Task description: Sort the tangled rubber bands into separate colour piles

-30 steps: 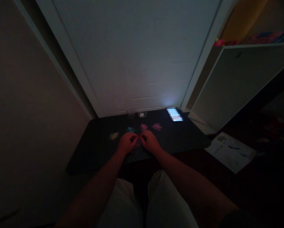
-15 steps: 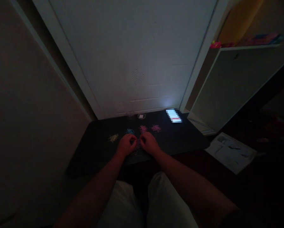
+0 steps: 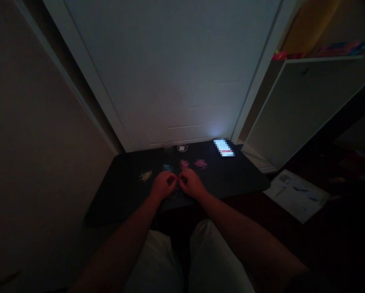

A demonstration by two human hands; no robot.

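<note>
On the dark tabletop [image 3: 124,191], my left hand [image 3: 164,185] and my right hand [image 3: 191,183] meet near the front edge, fingertips pinched together and almost touching. Whatever lies between the fingers is too small and dark to make out. Beneath and between the hands is a dim purplish pile of thin sticks [image 3: 175,194], partly hidden. Just beyond my left hand lies a pile of blue sticks [image 3: 167,167]. A pile of pink sticks [image 3: 184,164] sits beyond my right hand, with a second pink pile [image 3: 201,163] to its right. Farther left is a pale yellow pile [image 3: 145,176].
A lit phone [image 3: 224,147] rests at the table's back right. Along the back edge stand a small clear round container [image 3: 182,148] and a fainter clear one [image 3: 168,146]. A white panel [image 3: 170,61] rises behind the table. Printed paper [image 3: 298,196] lies lower right, beside a cabinet [image 3: 304,106].
My hands stay pinched over the dim pile; the fingertips appear slightly closer together. The view has shifted a little, and the piles have not moved on the table.
</note>
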